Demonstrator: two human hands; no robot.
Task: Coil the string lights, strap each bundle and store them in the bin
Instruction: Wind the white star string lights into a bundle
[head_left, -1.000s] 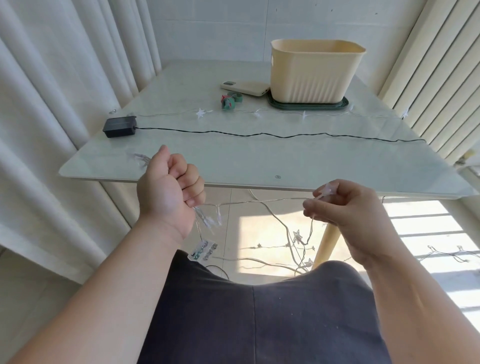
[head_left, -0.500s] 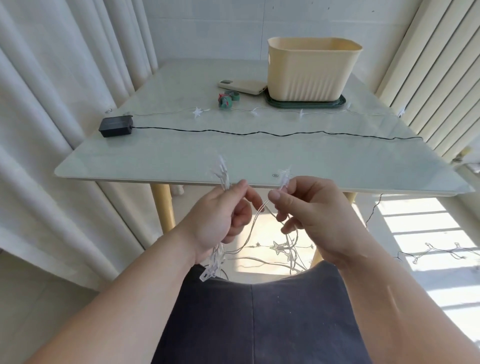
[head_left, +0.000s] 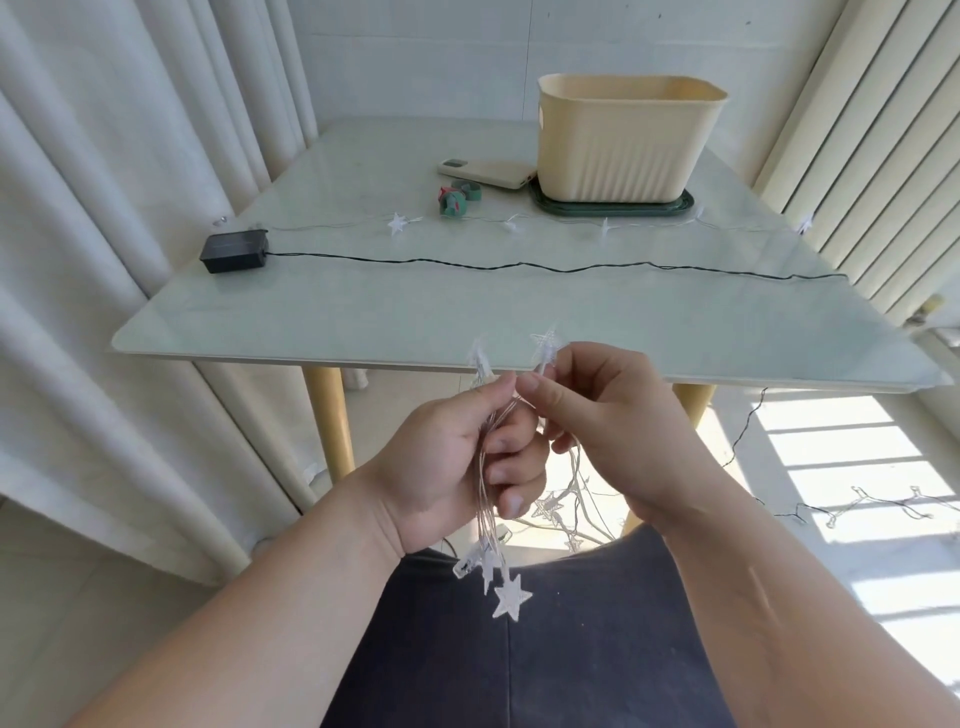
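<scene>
Pale curtains (head_left: 130, 260) flank a glossy pale-green table (head_left: 363, 312), before whose near edge a few loops of clear-wired white star string lights (head_left: 511, 600) are gripped in the curled left hand (head_left: 447, 467), while the next star (head_left: 545, 345) is pinched by fingertips of the right hand (head_left: 608, 426). Coiling is judged barely begun: more strand trails under the table, a black-wired set (head_left: 519, 266) with its black battery box (head_left: 235, 252) is stretched across the table, green strap rolls (head_left: 454, 200) lie untouched, and the cream ribbed plastic bin (head_left: 623, 145) at its far side cannot be seen into.
</scene>
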